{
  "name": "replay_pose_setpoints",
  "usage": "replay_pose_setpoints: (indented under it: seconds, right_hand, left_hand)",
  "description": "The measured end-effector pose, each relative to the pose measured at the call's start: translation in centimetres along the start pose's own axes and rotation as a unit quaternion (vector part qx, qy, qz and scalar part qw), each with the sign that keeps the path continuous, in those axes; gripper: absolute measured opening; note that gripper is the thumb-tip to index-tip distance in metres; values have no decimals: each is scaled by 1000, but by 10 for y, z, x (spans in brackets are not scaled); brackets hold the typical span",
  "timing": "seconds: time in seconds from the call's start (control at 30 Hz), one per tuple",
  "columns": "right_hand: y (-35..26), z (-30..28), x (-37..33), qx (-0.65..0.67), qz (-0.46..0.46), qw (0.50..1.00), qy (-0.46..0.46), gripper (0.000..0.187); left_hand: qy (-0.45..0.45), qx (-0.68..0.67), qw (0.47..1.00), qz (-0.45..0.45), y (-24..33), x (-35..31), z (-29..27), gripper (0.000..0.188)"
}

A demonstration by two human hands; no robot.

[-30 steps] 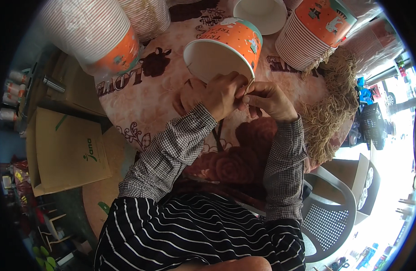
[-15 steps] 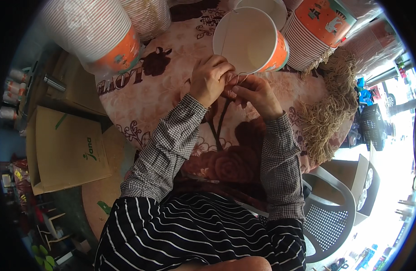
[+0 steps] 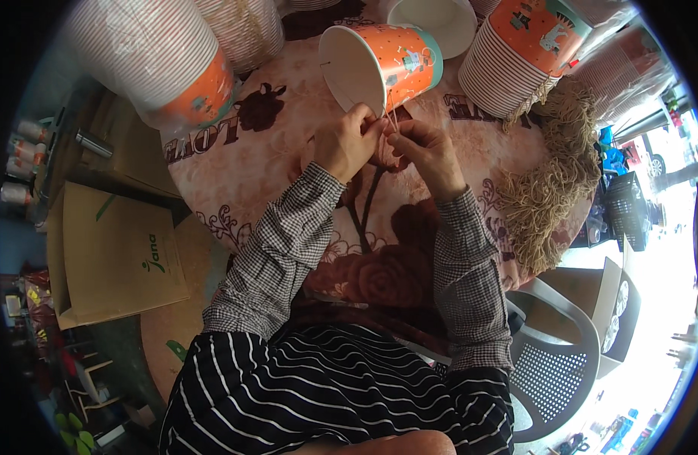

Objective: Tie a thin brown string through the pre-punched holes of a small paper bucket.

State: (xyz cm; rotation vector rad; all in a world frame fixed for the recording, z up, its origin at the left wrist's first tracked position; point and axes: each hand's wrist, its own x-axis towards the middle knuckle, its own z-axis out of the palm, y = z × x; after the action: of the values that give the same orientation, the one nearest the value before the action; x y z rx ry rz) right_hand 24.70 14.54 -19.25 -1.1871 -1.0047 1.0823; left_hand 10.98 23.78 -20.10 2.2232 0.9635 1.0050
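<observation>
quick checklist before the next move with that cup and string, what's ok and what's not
1. Paper cup steady: ok, it lies on its side on the floral tablecloth, mouth toward the person.
2. Left hand placed: ok, at the cup's rim, fingers pinched.
3. Right hand placed: ok, beside the left, pinching a thin string.
4. String through the rim hole: cannot tell, too fine to see.
5. Spare string at hand: ok, a pile of twine lies to the right.
6. More cups in reach: ok, a stack of cups stands just behind.
</observation>
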Motion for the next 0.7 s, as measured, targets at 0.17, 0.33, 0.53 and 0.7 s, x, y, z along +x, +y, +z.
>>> replay_pose_setpoints:
  seconds: [0.17, 0.33, 0.53, 0.7]
  right_hand:
    - [-1, 4, 0, 16, 5, 1000, -6, 16]
    - [2, 0, 1, 32, -14, 999, -8, 17]
    - [-2, 2, -1, -38, 9, 999, 31, 18]
    - [0, 5, -2, -97, 24, 995, -29, 19]
  left_hand:
    - [30, -117, 992, 45, -6, 2, 2, 15]
    - [-10, -304, 952, 34, -1, 2, 0, 18]
    - [-63, -203, 975, 61, 6, -2, -3, 20]
    - [-72, -315, 946, -19, 6, 0, -1, 21]
